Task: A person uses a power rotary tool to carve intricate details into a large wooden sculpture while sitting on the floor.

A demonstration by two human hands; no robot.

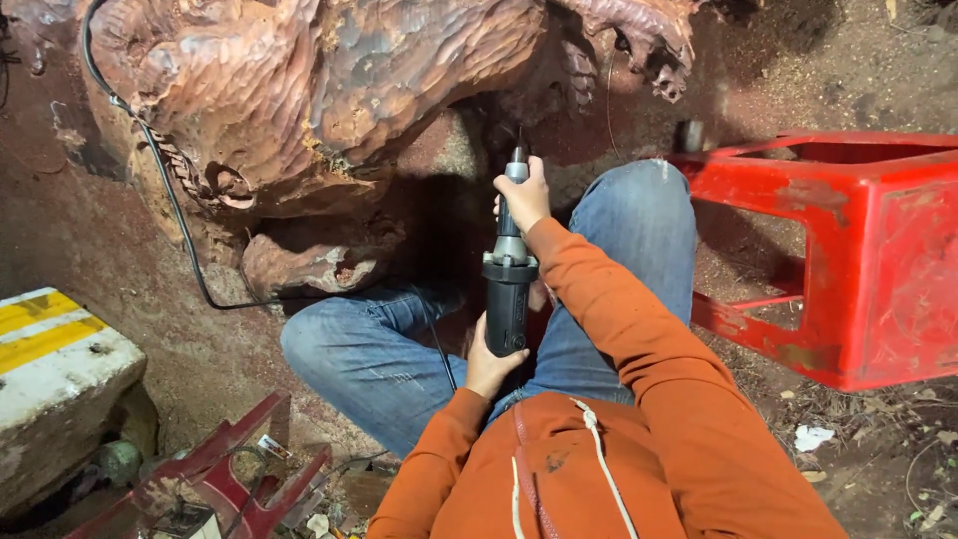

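Head view, person seated low on a dirt floor (150, 289) facing a large reddish carved wood block (299, 90). A black and grey power carving tool (507, 274) is held upright between the knees, nose pointing up into the dark hollow under the carving's lower edge. Right hand (523, 195), grip clamped round the tool's narrow neck just below the tip. Left hand (489, 364), grip clamped round the butt end of the black body, thumb side up. The tool's tip sits at or very near the wood; contact itself is lost in shadow, cannot tell. A black cable (165, 170) runs over the top left of the carving, down its left flank and along the floor toward the left knee. Jeans (379, 349) cover both legs, knees bent and spread, bracketing the tool closely on both sides. Orange sleeves and hoodie (599, 459) fill the lower middle. Room to move: tight ahead, where the carving overhangs; narrow on the right, where a red plastic stool (858, 260), lying on its side, comes just beside the right knee. On the left, an open strip of floor lies between the left knee and a white block with yellow stripes (50, 369). A dark red metal frame (239, 479) lies near the left hip at the lower edge.
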